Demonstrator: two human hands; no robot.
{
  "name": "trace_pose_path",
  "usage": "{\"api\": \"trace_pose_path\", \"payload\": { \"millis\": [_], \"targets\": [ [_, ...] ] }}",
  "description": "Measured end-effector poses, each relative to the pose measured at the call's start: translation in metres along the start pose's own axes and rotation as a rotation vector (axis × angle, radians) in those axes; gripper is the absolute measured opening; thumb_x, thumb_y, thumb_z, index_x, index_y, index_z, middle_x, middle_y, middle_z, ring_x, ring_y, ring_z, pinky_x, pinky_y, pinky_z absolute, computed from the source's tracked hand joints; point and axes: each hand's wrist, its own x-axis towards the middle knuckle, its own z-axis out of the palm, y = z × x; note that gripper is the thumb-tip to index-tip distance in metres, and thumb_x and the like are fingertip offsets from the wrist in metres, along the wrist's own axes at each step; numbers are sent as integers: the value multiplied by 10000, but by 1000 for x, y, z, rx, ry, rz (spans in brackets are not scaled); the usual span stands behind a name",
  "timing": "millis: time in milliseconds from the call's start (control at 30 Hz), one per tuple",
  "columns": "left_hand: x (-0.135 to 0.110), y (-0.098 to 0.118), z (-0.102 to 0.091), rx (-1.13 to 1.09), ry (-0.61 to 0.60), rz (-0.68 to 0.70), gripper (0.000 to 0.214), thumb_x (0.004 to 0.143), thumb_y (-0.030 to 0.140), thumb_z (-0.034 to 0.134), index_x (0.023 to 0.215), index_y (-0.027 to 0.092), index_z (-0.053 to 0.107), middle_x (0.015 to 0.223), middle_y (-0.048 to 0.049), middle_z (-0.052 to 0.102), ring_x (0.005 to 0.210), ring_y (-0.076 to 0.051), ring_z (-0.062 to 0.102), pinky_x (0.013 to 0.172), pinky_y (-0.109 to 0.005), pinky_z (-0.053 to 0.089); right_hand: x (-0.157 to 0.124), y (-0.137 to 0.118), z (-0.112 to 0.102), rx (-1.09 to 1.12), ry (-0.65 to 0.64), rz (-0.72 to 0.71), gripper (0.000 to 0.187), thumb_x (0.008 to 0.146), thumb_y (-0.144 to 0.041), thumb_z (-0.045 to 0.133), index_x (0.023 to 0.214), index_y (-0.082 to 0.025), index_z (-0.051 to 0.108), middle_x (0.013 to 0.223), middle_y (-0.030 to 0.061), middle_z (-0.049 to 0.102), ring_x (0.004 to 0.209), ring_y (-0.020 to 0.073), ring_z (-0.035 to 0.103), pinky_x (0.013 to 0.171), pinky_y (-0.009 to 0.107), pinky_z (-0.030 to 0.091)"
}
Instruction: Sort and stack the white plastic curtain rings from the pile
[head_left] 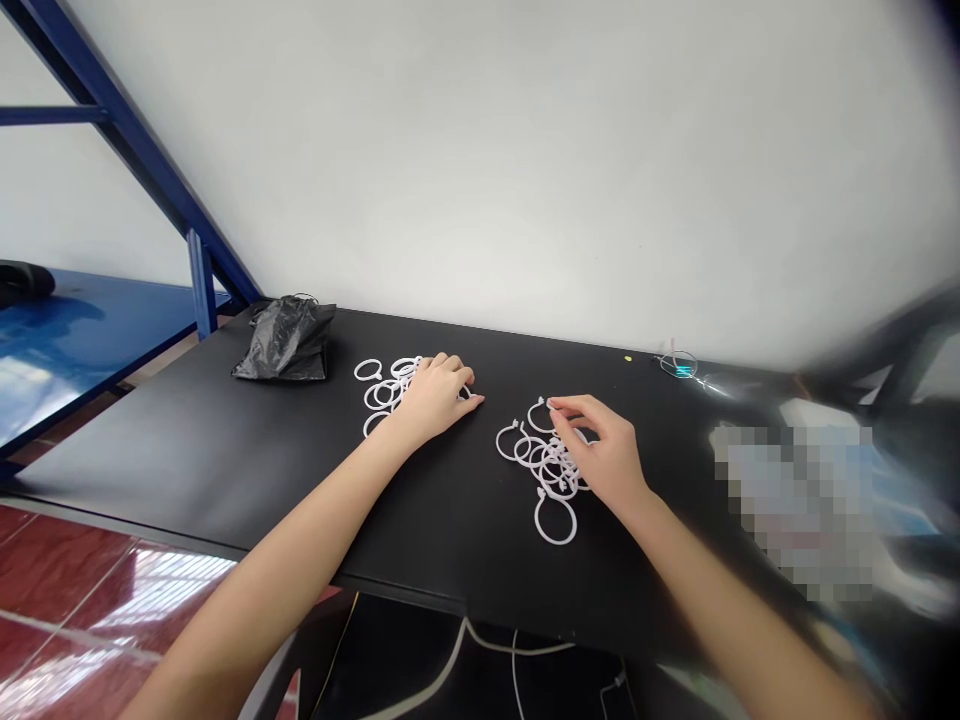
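Note:
Two loose groups of thin white plastic rings, which look like curtain rings with small clasps, lie on the black table (300,440). My left hand (439,395) is draped over the left group of rings (369,371). Its thumb points right, apart from the bent fingers, and part of a ring shows between them; what lies beneath the palm is hidden. Above the right group of rings (556,521), my right hand (604,445) pinches one curtain ring (530,418) between thumb and index finger. This ring is at the group's far edge.
A crumpled black plastic bag (289,340) sits at the back left. On the right are a clear plastic package (900,500), partly blurred, and a small wire loop with a turquoise piece (682,370). A white wall (525,170) rises behind; cables (450,660) hang below the front edge.

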Motion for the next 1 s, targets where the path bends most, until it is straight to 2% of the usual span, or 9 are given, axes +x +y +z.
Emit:
{"api": "trace_pose_path", "payload": {
  "millis": [133,267,433,567,667,733,867,1000],
  "targets": [
    [-1,4,-1,-9,-18,13,227,879,376,628,956,162,645,988,-79,650,976,-262,555,907,-413,407,5,13,-3,-138,-69,-19,131,869,-263,599,900,-225,720,1037,79,709,978,258,661,856,446,552],
    [-2,14,0,-63,46,70,190,898,348,604,961,170,633,1006,-72,649,984,-249,551,934,-407,401,3,22,0,-239,-156,31,163,871,-320,602,882,-235,741,1071,87,692,1006,282,638,854,475,540],
    [-6,36,0,-190,98,273,128,940,219,502,916,175,619,923,-40,643,904,-186,559,935,-348,406,3,28,2,-303,-210,49,244,910,-353,553,900,-211,752,1046,94,703,966,284,630,855,481,515],
    [-11,49,-1,-214,-10,364,169,946,207,466,902,160,622,855,-38,618,792,-168,570,795,-311,443,3,24,-2,-394,-250,20,285,943,-336,504,902,-195,749,1052,90,702,983,278,607,924,502,457],
    [-14,54,-1,-288,-146,336,178,947,266,491,952,150,625,900,-37,604,681,-127,570,652,-256,445,2,19,-4,-471,-267,-34,315,965,-331,470,918,-188,747,1034,85,703,986,277,594,979,525,403],
    [-16,56,-1,-324,-182,318,195,950,299,499,955,150,625,911,-31,596,649,-109,567,619,-238,442,1,18,-4,-497,-274,-61,321,972,-327,458,922,-190,744,1022,82,703,987,277,591,1016,543,368],
    [-17,57,0,-299,-155,336,216,969,295,464,956,157,630,890,-28,593,687,-124,581,637,-239,446,1,17,-2,-469,-229,-81,315,977,-308,443,908,-203,732,1030,79,703,994,279,600,1042,570,340],
    [-16,55,2,-259,-101,331,246,987,276,416,959,155,628,890,-38,597,713,-142,588,640,-248,450,3,15,-1,-336,-41,-95,252,954,-289,487,959,-195,721,1050,90,706,964,260,639,933,484,472]
  ]
}}
